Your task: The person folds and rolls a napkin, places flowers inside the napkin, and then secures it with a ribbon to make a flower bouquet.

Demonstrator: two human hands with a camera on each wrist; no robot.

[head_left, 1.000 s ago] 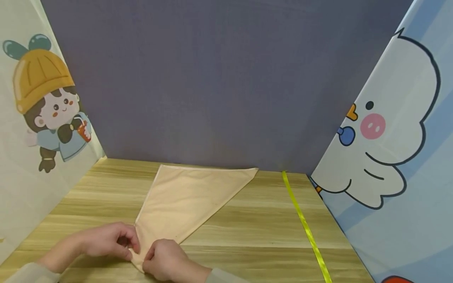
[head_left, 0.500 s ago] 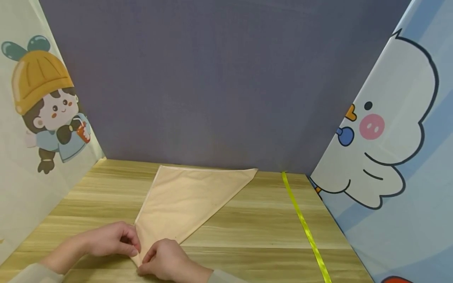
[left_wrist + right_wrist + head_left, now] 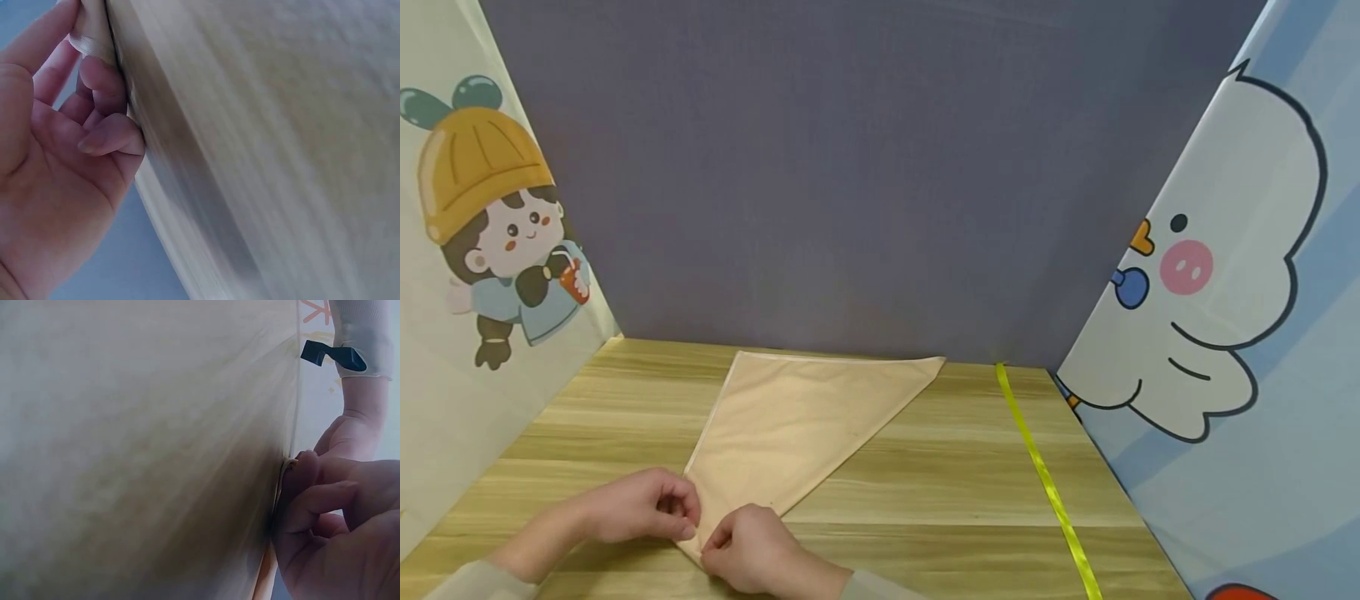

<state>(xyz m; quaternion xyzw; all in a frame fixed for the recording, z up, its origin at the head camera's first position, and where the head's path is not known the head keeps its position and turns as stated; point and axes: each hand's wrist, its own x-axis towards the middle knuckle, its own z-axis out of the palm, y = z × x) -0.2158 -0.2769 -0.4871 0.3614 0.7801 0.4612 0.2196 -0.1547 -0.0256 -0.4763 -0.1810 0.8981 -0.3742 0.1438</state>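
Observation:
A beige cloth (image 3: 790,425) lies in a folded shape on the wooden table, its narrow end toward me. At that near end my left hand (image 3: 640,504) pinches the left edge between thumb and fingers. Close on its right, my right hand (image 3: 752,546) pinches the tip, with fingers curled. In the left wrist view, the left hand (image 3: 62,144) has its lower fingers bent against the table. A small bit of cloth shows at the fingertips of the right hand (image 3: 337,519) in the right wrist view. The exact grip is partly hidden.
A yellow strip (image 3: 1045,475) runs front to back along the right part of the table (image 3: 925,492). A grey wall (image 3: 880,183) stands behind, with printed panels at both sides. A dark clip-like piece (image 3: 325,355) sits at the left sleeve.
My left thumb and fingertips have shifted slightly right along the cloth's near end. The right fingertips moved a little left, then back. The rest of the cloth stays in place.

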